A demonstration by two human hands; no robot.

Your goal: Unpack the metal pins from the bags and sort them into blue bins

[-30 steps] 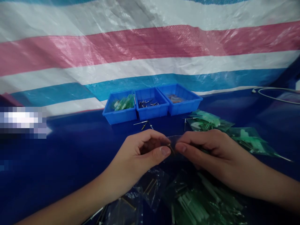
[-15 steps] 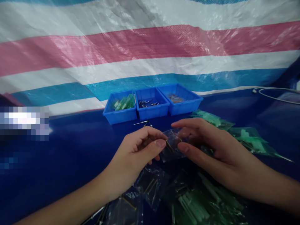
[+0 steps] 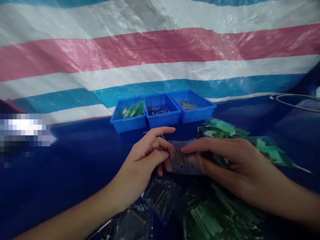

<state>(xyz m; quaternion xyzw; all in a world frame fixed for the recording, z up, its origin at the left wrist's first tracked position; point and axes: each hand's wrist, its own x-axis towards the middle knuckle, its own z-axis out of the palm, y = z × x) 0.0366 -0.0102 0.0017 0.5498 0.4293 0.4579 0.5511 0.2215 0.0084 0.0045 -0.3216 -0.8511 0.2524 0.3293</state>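
A small clear plastic bag (image 3: 186, 168) with brass-coloured screws (image 3: 179, 158) inside is held between my two hands. My left hand (image 3: 147, 160) pinches its left edge between thumb and fingers, the index finger stretched out above. My right hand (image 3: 232, 160) grips the right part of the bag, its fingertips close to the screws and its thumb partly behind the film. Below my hands lie two more clear bags with screws, one at the centre (image 3: 161, 198) and one lower left (image 3: 135, 221). Green bags with pale plugs (image 3: 205, 220) lie at the lower right.
Three blue bins stand at the back: the left (image 3: 128, 124) holds green bags, the middle (image 3: 163, 118) loose screws, the right (image 3: 197, 114) clear bags. More green bags (image 3: 271, 150) lie right of my right hand. A white cable (image 3: 295, 103) curves at the far right.
The bag is turned flatter, with its screws now more upright. My left index finger has lifted and straightened. My right fingers have come down onto the bag.
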